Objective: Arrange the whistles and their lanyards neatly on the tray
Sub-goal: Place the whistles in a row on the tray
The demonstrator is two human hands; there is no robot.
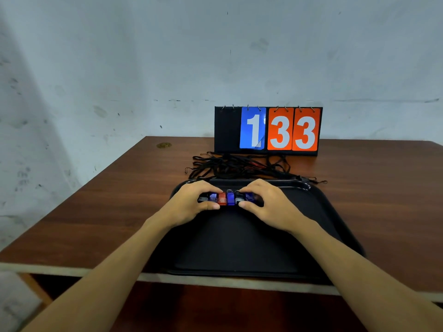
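Note:
Several whistles, blue, red and black, lie side by side in one tight row near the far end of a black tray. My left hand cups the left end of the row, thumb in front and fingers behind. My right hand cups the right end the same way. Both hands press the row together from its ends. A tangle of black lanyards lies on the table just behind the tray, apart from the whistles.
The tray sits on a brown wooden table at its near edge. A black flip scoreboard showing 1, 3, 3 stands behind the lanyards against a pale wall. A small round mark shows at the table's far left.

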